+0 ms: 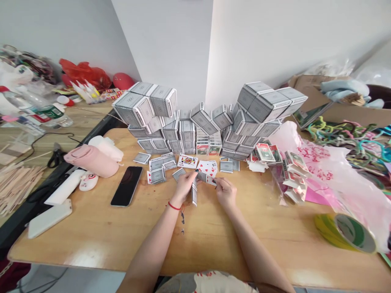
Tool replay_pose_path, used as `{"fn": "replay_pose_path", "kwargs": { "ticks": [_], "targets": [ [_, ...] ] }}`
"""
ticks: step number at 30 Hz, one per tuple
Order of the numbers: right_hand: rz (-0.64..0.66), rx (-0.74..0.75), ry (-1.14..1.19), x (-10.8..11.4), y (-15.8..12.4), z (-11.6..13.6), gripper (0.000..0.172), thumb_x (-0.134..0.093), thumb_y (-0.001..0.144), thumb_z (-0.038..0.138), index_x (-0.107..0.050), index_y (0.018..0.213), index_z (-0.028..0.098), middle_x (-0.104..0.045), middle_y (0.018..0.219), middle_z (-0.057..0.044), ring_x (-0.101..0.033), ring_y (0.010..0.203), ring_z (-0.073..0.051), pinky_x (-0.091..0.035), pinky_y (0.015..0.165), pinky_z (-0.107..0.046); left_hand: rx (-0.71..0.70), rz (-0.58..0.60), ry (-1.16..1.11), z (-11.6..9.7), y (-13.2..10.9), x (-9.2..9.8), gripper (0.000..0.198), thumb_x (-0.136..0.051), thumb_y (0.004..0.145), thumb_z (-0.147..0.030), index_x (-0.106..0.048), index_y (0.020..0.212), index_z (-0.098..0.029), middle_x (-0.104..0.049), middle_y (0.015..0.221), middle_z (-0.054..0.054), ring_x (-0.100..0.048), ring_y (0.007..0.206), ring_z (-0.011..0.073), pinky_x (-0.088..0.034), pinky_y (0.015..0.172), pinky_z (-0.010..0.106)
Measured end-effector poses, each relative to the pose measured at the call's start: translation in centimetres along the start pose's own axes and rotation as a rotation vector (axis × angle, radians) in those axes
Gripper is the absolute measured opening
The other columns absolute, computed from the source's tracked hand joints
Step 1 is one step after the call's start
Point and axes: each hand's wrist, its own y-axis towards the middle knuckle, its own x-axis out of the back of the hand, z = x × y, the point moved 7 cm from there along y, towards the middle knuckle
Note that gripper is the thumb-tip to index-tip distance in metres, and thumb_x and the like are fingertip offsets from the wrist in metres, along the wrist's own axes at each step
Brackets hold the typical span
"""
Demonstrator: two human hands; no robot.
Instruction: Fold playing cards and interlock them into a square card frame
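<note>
My left hand (184, 188), with a red string on its wrist, is closed on a small stack of playing cards (194, 193) held on edge above the wooden table (214, 240). My right hand (225, 192) pinches grey-backed cards (204, 177) that meet the left hand's cards. Loose cards (187, 161), some face up, lie just beyond both hands. Behind them rises a wall of blocks built from grey-backed cards (198, 122).
A black phone (127, 185) lies left of my hands, beside a pink bottle (91, 160) and white items. Pink plastic bags (336, 175) with card packs (293, 175) sit at the right, and a green-yellow tape roll (348, 234). Wooden sticks (16, 183) lie far left.
</note>
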Motion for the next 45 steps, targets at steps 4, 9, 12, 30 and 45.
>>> {"fn": "replay_pose_path", "kwargs": {
  "ticks": [4,9,12,30,45],
  "targets": [
    [-0.022,0.025,-0.017,-0.1,-0.3,0.5,0.023,-0.041,0.080,0.016,-0.063,0.073,0.019,-0.061,0.066,-0.004,-0.056,0.058,-0.013,-0.044,0.054,-0.023,-0.010,0.005,0.001,0.0,0.0,-0.2,0.027,-0.065,0.064,-0.039,-0.064,0.071,-0.012,-0.066,0.070,0.006,-0.063,0.074,0.0192,-0.049,0.076,0.035],
    [-0.011,0.014,-0.036,-0.2,-0.5,0.8,0.019,-0.045,0.079,0.021,-0.059,0.066,0.020,-0.058,0.058,-0.002,-0.053,0.052,-0.012,-0.042,0.053,-0.022,-0.043,-0.026,0.012,0.2,0.0,-0.1,0.026,-0.064,0.065,-0.038,-0.065,0.072,-0.013,-0.067,0.076,0.006,-0.063,0.077,0.0190,-0.049,0.078,0.034],
    [0.005,-0.032,-0.009,0.1,0.0,0.1,0.018,-0.045,0.080,0.023,-0.062,0.073,0.019,-0.062,0.061,-0.002,-0.056,0.054,-0.013,-0.043,0.054,-0.023,-0.013,-0.002,-0.001,0.3,0.1,0.0,0.026,-0.065,0.064,-0.037,-0.065,0.071,-0.012,-0.066,0.072,0.006,-0.063,0.074,0.0190,-0.049,0.077,0.035],
    [0.029,-0.113,0.020,-0.8,0.4,-0.2,0.019,-0.044,0.077,0.020,-0.061,0.070,0.019,-0.064,0.062,-0.003,-0.057,0.056,-0.015,-0.042,0.053,-0.024,-0.009,0.010,0.033,-0.3,-0.3,-0.4,0.027,-0.065,0.063,-0.040,-0.063,0.066,-0.013,-0.063,0.065,0.003,-0.061,0.073,0.0169,-0.048,0.078,0.033],
    [0.070,-0.276,0.210,-1.4,0.2,-2.3,0.019,-0.049,0.077,0.030,-0.063,0.072,0.018,-0.064,0.062,-0.002,-0.056,0.052,-0.014,-0.044,0.052,-0.025,-0.003,-0.023,0.040,-0.2,-0.6,-0.6,0.025,-0.066,0.062,-0.037,-0.063,0.069,-0.014,-0.064,0.072,0.004,-0.061,0.077,0.0186,-0.049,0.077,0.033]
  ]
}}
